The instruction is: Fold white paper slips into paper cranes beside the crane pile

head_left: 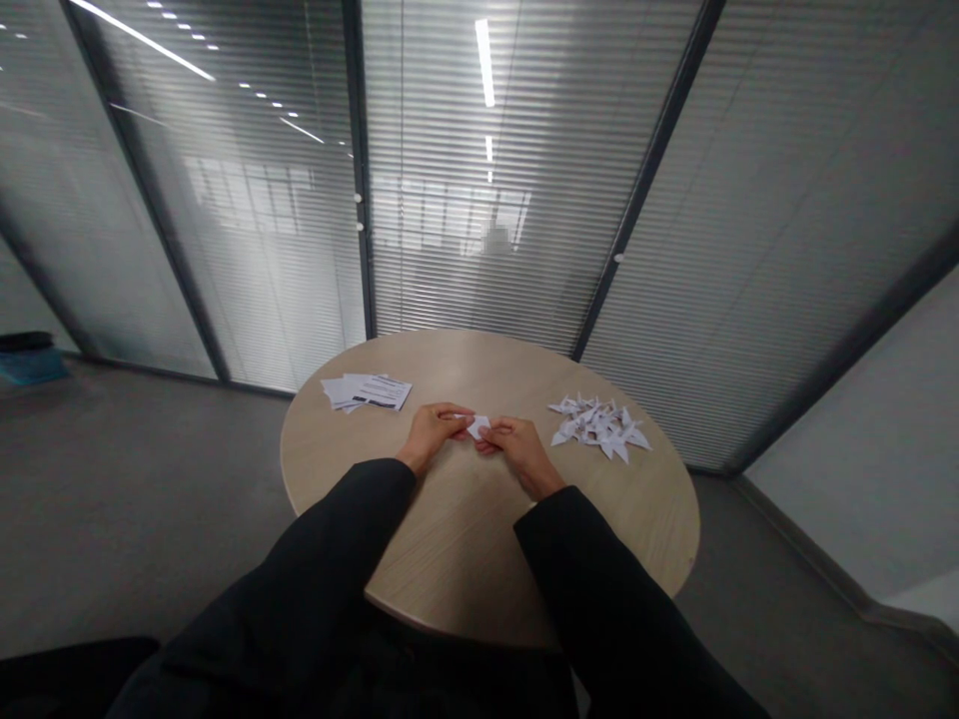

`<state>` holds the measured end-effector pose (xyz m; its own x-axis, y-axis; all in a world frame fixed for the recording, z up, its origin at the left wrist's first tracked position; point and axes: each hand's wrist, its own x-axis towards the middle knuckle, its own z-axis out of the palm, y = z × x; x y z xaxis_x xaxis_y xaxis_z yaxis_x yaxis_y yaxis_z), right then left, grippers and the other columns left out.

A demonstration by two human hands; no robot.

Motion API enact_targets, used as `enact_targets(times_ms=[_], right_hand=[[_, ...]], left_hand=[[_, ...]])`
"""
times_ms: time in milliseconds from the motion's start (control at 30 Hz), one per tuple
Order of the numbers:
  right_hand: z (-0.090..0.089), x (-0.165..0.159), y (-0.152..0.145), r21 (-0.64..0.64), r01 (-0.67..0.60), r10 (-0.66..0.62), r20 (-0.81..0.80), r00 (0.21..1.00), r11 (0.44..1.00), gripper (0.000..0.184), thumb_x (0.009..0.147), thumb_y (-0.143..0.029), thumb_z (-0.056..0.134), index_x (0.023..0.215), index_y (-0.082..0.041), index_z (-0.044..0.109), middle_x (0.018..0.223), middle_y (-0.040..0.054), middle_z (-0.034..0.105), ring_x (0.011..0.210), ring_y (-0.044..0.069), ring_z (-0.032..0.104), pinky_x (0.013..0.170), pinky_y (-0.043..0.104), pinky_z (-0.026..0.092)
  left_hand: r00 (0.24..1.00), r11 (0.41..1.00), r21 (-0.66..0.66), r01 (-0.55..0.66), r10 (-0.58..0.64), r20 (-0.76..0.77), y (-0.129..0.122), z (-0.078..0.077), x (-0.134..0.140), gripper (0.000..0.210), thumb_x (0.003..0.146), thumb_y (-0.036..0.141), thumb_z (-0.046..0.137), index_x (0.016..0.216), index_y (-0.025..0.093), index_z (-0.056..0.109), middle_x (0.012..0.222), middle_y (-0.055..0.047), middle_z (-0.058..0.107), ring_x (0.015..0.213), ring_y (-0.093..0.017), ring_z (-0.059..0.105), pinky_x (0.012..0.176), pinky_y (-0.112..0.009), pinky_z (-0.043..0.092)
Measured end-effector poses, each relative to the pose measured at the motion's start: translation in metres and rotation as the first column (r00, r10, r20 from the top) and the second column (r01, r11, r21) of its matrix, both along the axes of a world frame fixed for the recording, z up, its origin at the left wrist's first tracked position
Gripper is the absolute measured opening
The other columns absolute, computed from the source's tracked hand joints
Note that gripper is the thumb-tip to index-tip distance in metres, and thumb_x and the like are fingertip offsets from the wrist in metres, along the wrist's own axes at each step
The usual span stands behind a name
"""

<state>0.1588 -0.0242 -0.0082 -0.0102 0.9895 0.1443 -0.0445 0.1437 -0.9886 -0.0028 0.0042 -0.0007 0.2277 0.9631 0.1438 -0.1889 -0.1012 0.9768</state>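
Observation:
Between my two hands, over the middle of the round table, is a small piece of folded white paper (478, 427). My left hand (437, 431) pinches its left side with thumb and fingers. On the other side, my right hand (516, 446) is closed on the paper's right edge. Fingertips cover part of the paper, so its exact folds cannot be made out. To the right lies a heap of folded white paper cranes (599, 424). Off to the left is a loose stack of paper sheets (367, 390), the top one printed.
The round wooden table (465, 359) stands close to a glass partition with blinds (479, 280). A blue container with a dark top (31, 359) sits on the floor at far left. A white wall (869, 479) is on the right.

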Motion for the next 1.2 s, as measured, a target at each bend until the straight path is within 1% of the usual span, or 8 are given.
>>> enact_targets(times_ms=[200, 333, 467, 567, 733, 933, 1033, 1200], right_hand=[[-0.001, 0.001, 0.0, 0.022, -0.037, 0.036, 0.059, 0.998, 0.999, 0.03, 0.055, -0.038, 0.08, 0.068, -0.014, 0.069, 0.058, 0.0044, 0.068, 0.053, 0.016, 0.063, 0.056, 0.029, 0.05], [-0.001, -0.005, -0.003, 0.063, -0.024, 0.022, 0.037, 0.999, 0.998, 0.033, 0.055, -0.036, 0.08, 0.078, -0.016, 0.067, 0.064, 0.0028, 0.07, 0.058, 0.015, 0.064, 0.059, 0.028, 0.05], [-0.001, -0.01, -0.005, 0.042, -0.034, 0.034, 0.02, 0.999, 0.999, 0.036, 0.059, -0.043, 0.078, 0.079, -0.015, 0.066, 0.069, 0.0055, 0.071, 0.061, 0.017, 0.066, 0.064, 0.031, 0.052], [-0.002, -0.011, -0.004, 0.05, -0.024, 0.021, 0.059, 0.998, 0.998, 0.036, 0.062, -0.048, 0.074, 0.076, -0.015, 0.066, 0.067, 0.007, 0.07, 0.059, 0.018, 0.066, 0.063, 0.032, 0.052], [-0.003, -0.008, -0.002, 0.182, 0.068, -0.094, 0.137, 0.986, 0.981, 0.033, 0.067, -0.049, 0.07, 0.072, -0.016, 0.063, 0.065, 0.0055, 0.069, 0.06, 0.018, 0.065, 0.063, 0.031, 0.051], [0.001, -0.004, -0.005, 0.371, 0.143, -0.244, 0.242, 0.939, 0.918, 0.025, 0.078, -0.043, 0.061, 0.079, -0.018, 0.064, 0.071, 0.0028, 0.068, 0.068, 0.018, 0.065, 0.065, 0.028, 0.049], [0.003, -0.002, -0.008, 0.471, 0.13, -0.318, 0.347, 0.882, 0.873, 0.022, 0.083, -0.039, 0.056, 0.08, -0.019, 0.065, 0.074, 0.002, 0.068, 0.071, 0.017, 0.063, 0.068, 0.027, 0.047], [0.005, -0.002, -0.012, 0.567, 0.045, -0.384, 0.494, 0.78, 0.822, 0.022, 0.089, -0.033, 0.049, 0.081, -0.02, 0.065, 0.079, 0.0031, 0.067, 0.076, 0.018, 0.061, 0.071, 0.027, 0.043]], left_hand=[[0.997, 0.998, 0.023, 0.053, -0.051, -0.062, 0.0, -0.001, -0.002, 0.038, 0.051, 0.035, 0.083, 0.079, 0.012, 0.071, 0.07, -0.005, 0.07, 0.062, -0.014, 0.063, 0.063, -0.027, 0.052], [0.997, 0.995, 0.1, 0.014, -0.007, -0.071, 0.002, -0.001, -0.001, 0.034, 0.052, 0.038, 0.081, 0.073, 0.012, 0.07, 0.066, -0.003, 0.067, 0.058, -0.012, 0.059, 0.059, -0.025, 0.048], [1.0, 0.988, 0.151, -0.028, 0.03, -0.008, 0.0, -0.001, 0.0, 0.035, 0.055, 0.039, 0.08, 0.076, 0.013, 0.07, 0.071, -0.003, 0.068, 0.064, -0.013, 0.059, 0.064, -0.025, 0.047], [1.0, 0.986, 0.166, -0.011, 0.012, -0.003, 0.0, -0.001, 0.001, 0.034, 0.059, 0.039, 0.078, 0.08, 0.013, 0.068, 0.073, -0.003, 0.068, 0.067, -0.013, 0.059, 0.067, -0.025, 0.046], [0.992, 0.947, 0.318, 0.054, -0.015, -0.125, 0.004, -0.003, 0.0, 0.034, 0.069, 0.038, 0.07, 0.094, 0.015, 0.068, 0.083, -0.005, 0.069, 0.077, -0.016, 0.061, 0.075, -0.028, 0.045], [0.968, 0.917, 0.396, 0.046, 0.057, -0.244, 0.004, -0.002, -0.001, 0.026, 0.072, 0.035, 0.067, 0.087, 0.015, 0.066, 0.078, -0.003, 0.068, 0.074, -0.016, 0.061, 0.073, -0.028, 0.047], [0.949, 0.876, 0.482, 0.007, 0.146, -0.28, -0.001, 0.001, -0.001, 0.025, 0.074, 0.037, 0.067, 0.089, 0.016, 0.068, 0.083, -0.004, 0.069, 0.08, -0.017, 0.062, 0.079, -0.029, 0.047], [0.943, 0.834, 0.552, 0.007, 0.179, -0.282, -0.009, 0.007, -0.002, 0.026, 0.076, 0.04, 0.066, 0.09, 0.018, 0.071, 0.092, -0.007, 0.071, 0.087, -0.019, 0.064, 0.083, -0.031, 0.046]])
